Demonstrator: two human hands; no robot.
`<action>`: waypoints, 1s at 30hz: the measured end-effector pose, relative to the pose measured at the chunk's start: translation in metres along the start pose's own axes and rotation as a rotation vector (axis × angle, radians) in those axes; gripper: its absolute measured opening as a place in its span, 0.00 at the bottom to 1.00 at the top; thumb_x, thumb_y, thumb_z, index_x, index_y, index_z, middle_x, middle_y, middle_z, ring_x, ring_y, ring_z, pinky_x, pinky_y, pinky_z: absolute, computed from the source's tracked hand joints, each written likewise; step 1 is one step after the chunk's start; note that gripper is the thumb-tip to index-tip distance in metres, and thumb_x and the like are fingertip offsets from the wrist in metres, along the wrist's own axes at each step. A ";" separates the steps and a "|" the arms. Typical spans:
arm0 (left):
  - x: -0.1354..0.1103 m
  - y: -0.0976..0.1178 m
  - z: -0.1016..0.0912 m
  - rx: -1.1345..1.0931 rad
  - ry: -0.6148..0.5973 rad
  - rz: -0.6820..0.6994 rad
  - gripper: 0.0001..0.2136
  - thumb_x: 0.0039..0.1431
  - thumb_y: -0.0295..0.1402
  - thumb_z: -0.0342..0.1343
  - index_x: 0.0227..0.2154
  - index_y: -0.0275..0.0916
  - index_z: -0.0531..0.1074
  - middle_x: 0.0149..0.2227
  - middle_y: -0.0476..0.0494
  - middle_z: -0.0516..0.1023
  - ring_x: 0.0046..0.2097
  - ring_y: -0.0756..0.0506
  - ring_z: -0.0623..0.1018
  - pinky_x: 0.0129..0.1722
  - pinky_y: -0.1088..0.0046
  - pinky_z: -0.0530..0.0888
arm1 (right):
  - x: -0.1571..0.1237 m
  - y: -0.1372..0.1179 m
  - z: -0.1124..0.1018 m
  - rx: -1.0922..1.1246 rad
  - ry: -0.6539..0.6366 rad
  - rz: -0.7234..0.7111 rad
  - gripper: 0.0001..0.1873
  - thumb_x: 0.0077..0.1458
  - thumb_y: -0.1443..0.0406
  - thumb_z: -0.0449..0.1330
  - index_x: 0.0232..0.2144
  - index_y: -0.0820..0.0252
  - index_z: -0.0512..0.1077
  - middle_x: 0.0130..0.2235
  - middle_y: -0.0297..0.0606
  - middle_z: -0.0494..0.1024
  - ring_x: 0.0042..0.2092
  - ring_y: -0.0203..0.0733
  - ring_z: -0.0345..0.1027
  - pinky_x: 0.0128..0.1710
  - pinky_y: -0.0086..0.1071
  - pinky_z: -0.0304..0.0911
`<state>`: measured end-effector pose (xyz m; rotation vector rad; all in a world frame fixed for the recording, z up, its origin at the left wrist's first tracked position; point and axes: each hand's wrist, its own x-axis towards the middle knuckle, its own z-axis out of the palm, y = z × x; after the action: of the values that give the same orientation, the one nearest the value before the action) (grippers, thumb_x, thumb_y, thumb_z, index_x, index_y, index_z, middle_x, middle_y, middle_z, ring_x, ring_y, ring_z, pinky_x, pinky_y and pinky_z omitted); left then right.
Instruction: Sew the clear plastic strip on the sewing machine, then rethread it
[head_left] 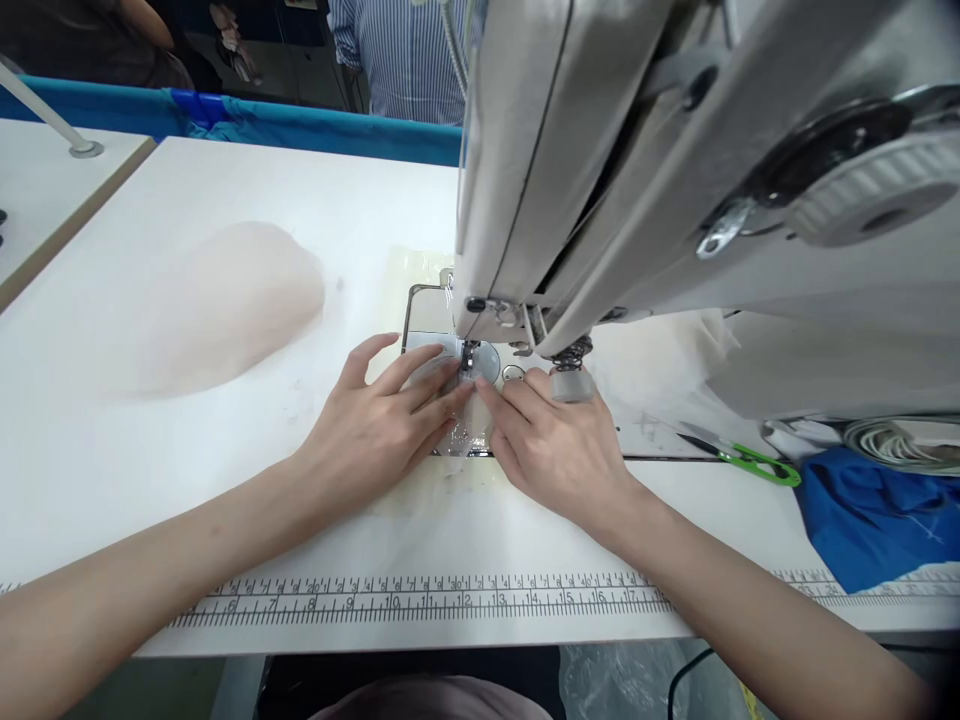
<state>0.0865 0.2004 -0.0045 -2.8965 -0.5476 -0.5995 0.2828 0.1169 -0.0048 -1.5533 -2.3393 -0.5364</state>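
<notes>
From my remote seat I see both hands flat on the table (pixel 225 200), right in front of the sewing machine (pixel 675 150). The left hand (pixel 375 425) has its fingers spread and pressed down on a small sheer piece (pixel 459 440). The right hand (pixel 559 440) presses the same piece from the other side, fingertips almost meeting the left's. Neither hand is closed around anything (they pin the piece, they don't pinch it).

The piece lies on the needle plate (pixel 420 310), its far edge at the presser foot (pixel 471 355). Most of it sits on the near side of the foot, so I judge the seam to be at its start or barely run. Whether any stitches are in, I cannot tell; the cloth is too thin and blurred.

A pale pile of fabric (pixel 225 300) rests well to the left. Snips (pixel 742 458) and a blue cloth (pixel 870 515) lie to the right, and a ruler (pixel 420 598) runs along the near edge.
</notes>
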 end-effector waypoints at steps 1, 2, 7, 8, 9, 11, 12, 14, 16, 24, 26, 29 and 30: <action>0.000 0.000 0.000 0.004 0.002 0.003 0.16 0.68 0.30 0.51 0.57 0.42 0.69 0.54 0.42 0.77 0.57 0.39 0.74 0.58 0.51 0.61 | 0.000 0.000 0.000 -0.002 0.000 0.000 0.14 0.59 0.74 0.51 0.39 0.66 0.76 0.33 0.38 0.78 0.40 0.44 0.66 0.37 0.41 0.53; 0.000 0.001 0.000 0.006 0.002 0.004 0.16 0.68 0.30 0.51 0.57 0.42 0.69 0.54 0.42 0.77 0.57 0.39 0.74 0.58 0.51 0.61 | 0.000 0.000 0.000 -0.003 -0.003 0.001 0.14 0.59 0.74 0.51 0.39 0.66 0.77 0.32 0.37 0.77 0.40 0.44 0.66 0.37 0.41 0.53; -0.001 0.002 -0.001 -0.009 -0.002 -0.005 0.17 0.68 0.29 0.50 0.57 0.42 0.68 0.54 0.42 0.77 0.59 0.38 0.72 0.58 0.51 0.61 | 0.000 0.001 0.001 -0.007 -0.017 0.001 0.14 0.58 0.75 0.51 0.36 0.64 0.77 0.30 0.37 0.77 0.40 0.44 0.66 0.37 0.41 0.52; -0.001 0.001 0.000 -0.012 -0.002 -0.006 0.17 0.68 0.29 0.51 0.57 0.42 0.69 0.54 0.42 0.77 0.59 0.38 0.72 0.58 0.51 0.61 | 0.000 0.001 0.001 -0.007 -0.014 0.000 0.13 0.58 0.74 0.52 0.36 0.64 0.77 0.30 0.37 0.77 0.39 0.44 0.66 0.37 0.41 0.52; -0.001 0.001 0.000 -0.014 0.000 -0.006 0.17 0.67 0.29 0.51 0.57 0.42 0.69 0.54 0.42 0.77 0.59 0.38 0.72 0.59 0.51 0.60 | 0.000 0.001 0.001 -0.007 -0.013 -0.001 0.13 0.58 0.74 0.52 0.36 0.64 0.77 0.30 0.37 0.77 0.39 0.44 0.66 0.37 0.41 0.52; -0.001 0.001 0.000 -0.010 0.004 -0.002 0.17 0.67 0.30 0.51 0.57 0.42 0.69 0.53 0.43 0.77 0.58 0.38 0.73 0.59 0.51 0.61 | 0.001 0.002 0.001 -0.010 -0.011 -0.002 0.13 0.58 0.74 0.52 0.36 0.64 0.77 0.30 0.37 0.77 0.39 0.44 0.66 0.37 0.40 0.52; 0.000 0.000 0.000 -0.005 0.008 0.003 0.17 0.67 0.30 0.51 0.57 0.42 0.69 0.53 0.43 0.77 0.57 0.38 0.73 0.58 0.51 0.61 | 0.001 0.002 0.001 -0.014 -0.012 -0.002 0.12 0.58 0.74 0.53 0.36 0.65 0.77 0.31 0.37 0.77 0.39 0.44 0.66 0.37 0.40 0.52; 0.000 0.000 0.000 0.011 0.003 0.007 0.16 0.67 0.30 0.51 0.57 0.42 0.69 0.53 0.43 0.78 0.57 0.38 0.74 0.58 0.51 0.61 | 0.001 0.002 0.001 -0.028 -0.019 -0.001 0.12 0.58 0.74 0.53 0.38 0.65 0.77 0.31 0.37 0.77 0.40 0.44 0.67 0.37 0.40 0.52; 0.001 -0.001 0.000 0.025 -0.005 0.003 0.16 0.68 0.31 0.50 0.56 0.42 0.70 0.53 0.43 0.78 0.56 0.39 0.74 0.58 0.51 0.62 | 0.001 0.002 0.001 -0.046 -0.023 -0.002 0.13 0.58 0.74 0.53 0.40 0.66 0.77 0.30 0.37 0.77 0.39 0.44 0.67 0.37 0.40 0.51; 0.004 -0.003 0.001 0.026 -0.030 -0.013 0.15 0.70 0.34 0.47 0.55 0.43 0.71 0.54 0.44 0.77 0.58 0.40 0.73 0.59 0.50 0.62 | 0.003 0.003 0.004 -0.061 -0.005 0.018 0.14 0.59 0.73 0.53 0.41 0.65 0.77 0.29 0.37 0.79 0.39 0.44 0.68 0.37 0.39 0.52; 0.004 -0.002 -0.007 0.009 -0.006 0.003 0.14 0.69 0.34 0.48 0.53 0.41 0.71 0.53 0.43 0.77 0.58 0.41 0.73 0.61 0.51 0.61 | 0.003 0.004 0.003 -0.046 0.046 -0.002 0.13 0.59 0.73 0.54 0.41 0.65 0.77 0.29 0.37 0.78 0.38 0.43 0.68 0.37 0.38 0.52; 0.001 0.003 -0.027 -0.113 -0.023 0.021 0.12 0.66 0.39 0.52 0.46 0.37 0.73 0.46 0.43 0.80 0.50 0.43 0.77 0.56 0.58 0.69 | 0.003 0.007 -0.001 -0.012 0.116 -0.102 0.13 0.60 0.74 0.55 0.42 0.62 0.76 0.35 0.35 0.80 0.35 0.38 0.68 0.34 0.35 0.53; 0.000 0.006 -0.034 -0.166 -0.082 0.012 0.15 0.64 0.42 0.55 0.44 0.36 0.73 0.44 0.42 0.80 0.46 0.42 0.78 0.49 0.60 0.73 | 0.003 0.008 -0.002 0.001 0.121 -0.139 0.13 0.59 0.75 0.55 0.41 0.60 0.76 0.40 0.34 0.81 0.35 0.36 0.68 0.33 0.34 0.53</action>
<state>0.0767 0.1881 0.0263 -3.0899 -0.5131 -0.5516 0.2890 0.1210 -0.0011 -1.3254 -2.3653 -0.6423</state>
